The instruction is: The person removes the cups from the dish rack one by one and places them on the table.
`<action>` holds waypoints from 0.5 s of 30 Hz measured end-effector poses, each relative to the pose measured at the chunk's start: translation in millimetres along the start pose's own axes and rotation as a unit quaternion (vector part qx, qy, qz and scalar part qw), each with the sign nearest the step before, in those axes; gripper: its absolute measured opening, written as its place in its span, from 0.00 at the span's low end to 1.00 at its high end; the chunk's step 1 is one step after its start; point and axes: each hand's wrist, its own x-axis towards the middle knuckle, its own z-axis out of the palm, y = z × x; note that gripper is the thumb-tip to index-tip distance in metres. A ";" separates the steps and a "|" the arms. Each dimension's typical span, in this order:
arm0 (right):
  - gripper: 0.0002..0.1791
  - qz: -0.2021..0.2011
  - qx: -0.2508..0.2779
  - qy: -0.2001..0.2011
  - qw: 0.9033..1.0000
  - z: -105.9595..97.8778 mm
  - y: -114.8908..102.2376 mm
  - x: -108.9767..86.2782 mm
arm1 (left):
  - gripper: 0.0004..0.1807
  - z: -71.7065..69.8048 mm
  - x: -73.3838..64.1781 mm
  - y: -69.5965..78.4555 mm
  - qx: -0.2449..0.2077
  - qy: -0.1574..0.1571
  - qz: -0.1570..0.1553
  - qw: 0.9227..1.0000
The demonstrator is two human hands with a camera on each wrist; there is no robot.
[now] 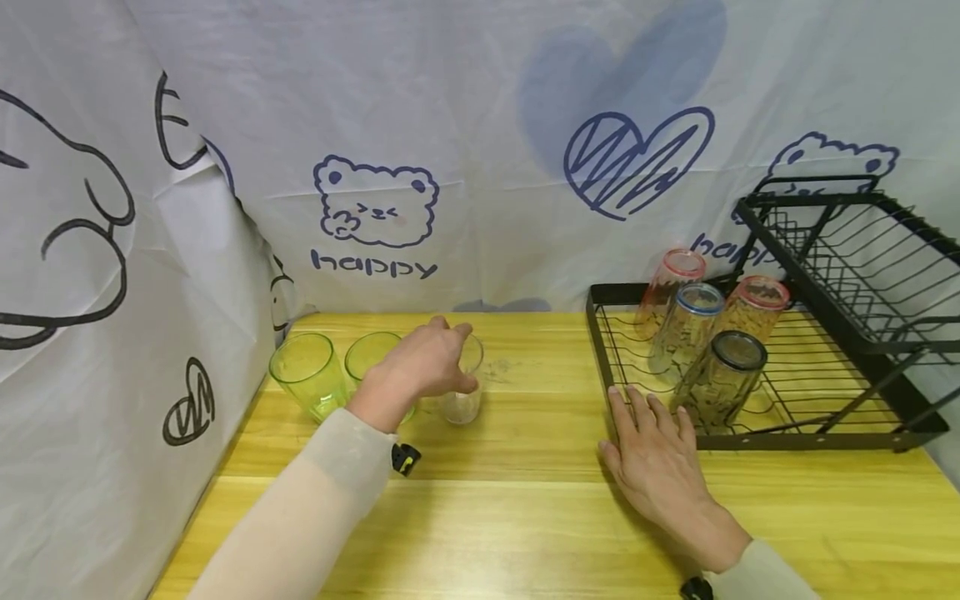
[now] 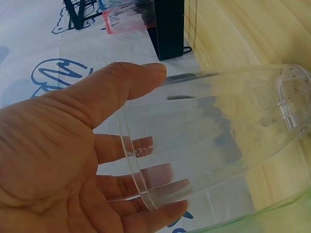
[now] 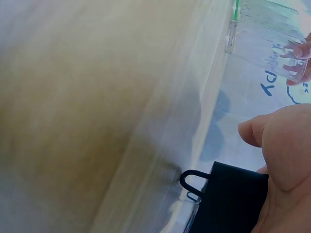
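My left hand [image 1: 423,360] holds a clear drinking glass [image 1: 461,407] from above, near its rim. In the left wrist view the thumb lies along one side of the clear glass [image 2: 209,131] and the fingers reach round the other. The glass stands upright on the wooden table. Two green glasses [image 1: 303,367] stand just left of it, one partly hidden by my forearm. My right hand [image 1: 654,458], fingers extended, rests at the near left corner of a black wire dish rack [image 1: 817,440]. The rack's dark side wall [image 3: 233,194] shows beside the palm in the right wrist view.
Several glasses stand upside down in the rack's left part: a black-edged one [image 1: 720,379], a blue-edged one [image 1: 684,329] and two red-edged ones [image 1: 663,292]. A raised upper tier [image 1: 870,275] covers the right side. Printed white cloth [image 1: 480,233] hangs behind and at left.
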 end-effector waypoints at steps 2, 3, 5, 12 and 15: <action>0.40 -0.002 -0.001 0.006 1.000 -0.3 0.0 0.3 | 0.51 -0.6 -0.1 -0.9 0.000 0.002 0.003 1.000; 0.40 -0.003 -0.001 0.009 1.000 -0.5 0.0 0.3 | 0.51 -1.0 -0.2 -1.2 0.000 0.004 0.006 1.000; 0.40 -0.006 -0.002 0.016 1.000 -1.0 0.0 0.7 | 0.53 -1.3 -0.7 -1.9 -0.004 0.004 0.007 1.000; 0.40 -0.007 -0.005 0.018 1.000 -0.9 -0.4 0.7 | 0.55 -3.1 -4.2 -2.9 0.002 -0.001 0.014 1.000; 0.40 -0.006 -0.004 0.014 1.000 -0.1 -0.4 0.5 | 0.51 -3.4 -4.7 -2.9 0.004 -0.001 0.015 1.000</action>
